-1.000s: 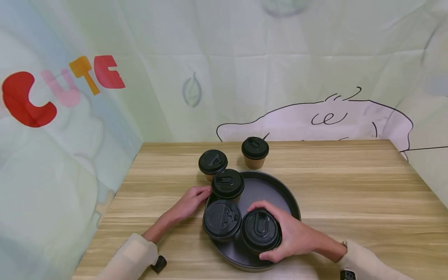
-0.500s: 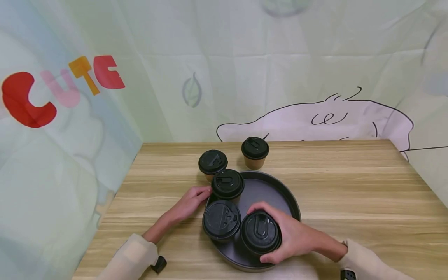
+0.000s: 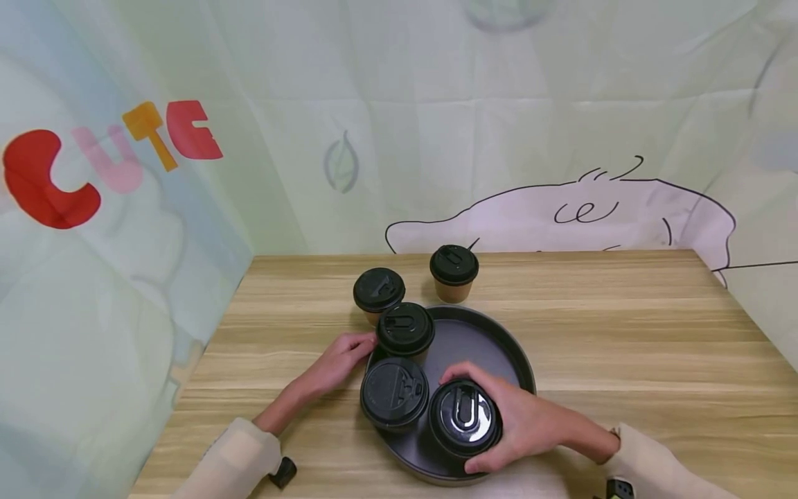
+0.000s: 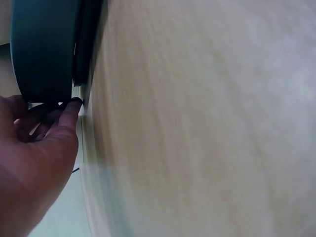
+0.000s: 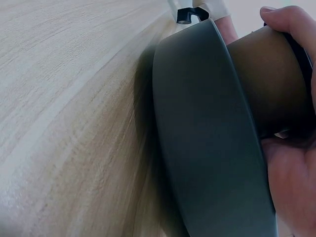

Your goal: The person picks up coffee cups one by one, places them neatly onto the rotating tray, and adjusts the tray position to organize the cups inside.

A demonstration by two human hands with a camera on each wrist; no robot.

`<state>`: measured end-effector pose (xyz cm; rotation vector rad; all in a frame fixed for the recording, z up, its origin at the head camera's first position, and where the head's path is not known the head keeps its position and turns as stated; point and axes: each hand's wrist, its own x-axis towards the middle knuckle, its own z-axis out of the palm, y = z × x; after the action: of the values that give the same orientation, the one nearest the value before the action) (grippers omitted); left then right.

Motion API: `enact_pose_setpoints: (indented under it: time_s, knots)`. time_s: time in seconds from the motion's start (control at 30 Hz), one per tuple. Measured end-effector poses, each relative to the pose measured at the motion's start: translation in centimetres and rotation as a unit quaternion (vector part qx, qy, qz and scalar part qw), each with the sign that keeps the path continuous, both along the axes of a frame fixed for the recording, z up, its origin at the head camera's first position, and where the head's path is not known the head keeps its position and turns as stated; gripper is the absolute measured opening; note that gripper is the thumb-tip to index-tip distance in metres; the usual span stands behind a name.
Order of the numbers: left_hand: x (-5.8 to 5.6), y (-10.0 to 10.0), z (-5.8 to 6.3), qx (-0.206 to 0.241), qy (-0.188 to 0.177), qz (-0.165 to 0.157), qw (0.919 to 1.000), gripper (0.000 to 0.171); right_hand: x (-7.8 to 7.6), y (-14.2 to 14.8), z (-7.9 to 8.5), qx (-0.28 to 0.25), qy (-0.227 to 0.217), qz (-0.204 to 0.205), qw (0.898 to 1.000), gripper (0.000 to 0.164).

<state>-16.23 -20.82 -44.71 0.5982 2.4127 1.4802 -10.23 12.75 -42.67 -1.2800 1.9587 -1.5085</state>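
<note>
In the head view my right hand (image 3: pixel 520 423) grips a black-lidded paper cup (image 3: pixel 464 419) over the front right of a round dark pan (image 3: pixel 486 333). Thumb and fingers wrap the cup just at its lid; its brown side shows in the right wrist view. Beside it in the pan stands another lidded cup (image 3: pixel 395 394), with a third lidded cup (image 3: pixel 405 331) behind that. My left hand (image 3: pixel 339 360) is at the pan's left edge. The left wrist view has its fingers (image 4: pixel 66 118) curled against the pan wall (image 4: pixel 44 49), the thumb near the rim.
Behind the pan, two smaller black-lidded cups stand on the wooden table (image 3: pixel 623 333): one cup (image 3: pixel 379 291) at the left, another cup (image 3: pixel 454 272) farther back. A printed cloth backdrop (image 3: pixel 293 125) rises along the table's back and left edges.
My right hand and its cup have shifted very slightly toward me, and the lid now catches a bright reflection. My left hand, the pan and the other cups have stayed put.
</note>
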Motion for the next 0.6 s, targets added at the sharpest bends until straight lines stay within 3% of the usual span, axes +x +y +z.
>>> enact_pose_setpoints:
  time_s: [0.33, 0.47, 0.5, 0.57, 0.6]
  knots:
    - [-0.3, -0.5, -0.7, 0.007, 0.035, -0.014, 0.9993, 0.031, 0.1, -0.3, 0.1, 0.008, 0.029, -0.005, 1.0, 0.088]
    - [-1.4, -1.3, -2.6, 0.019, 0.055, -0.032, 0.9978, 0.031, 0.2, -0.3, 0.1, 0.011, 0.032, -0.007, 0.999, 0.088]
    - [-1.4, -1.3, -2.6, 0.018, 0.051, -0.031, 0.9981, 0.031, 0.2, -0.3, 0.1, 0.013, 0.031, -0.007, 0.999, 0.089]
    - [-2.4, -1.9, -4.6, 0.022, 0.047, -0.033, 0.9981, 0.03, 0.2, -0.2, 0.2, 0.021, 0.028, -0.007, 0.999, 0.091]
    - [-2.3, -1.7, -4.2, 0.021, 0.037, -0.028, 0.9987, 0.03, 0.1, -0.1, 0.2, 0.026, 0.026, -0.006, 0.999, 0.093]
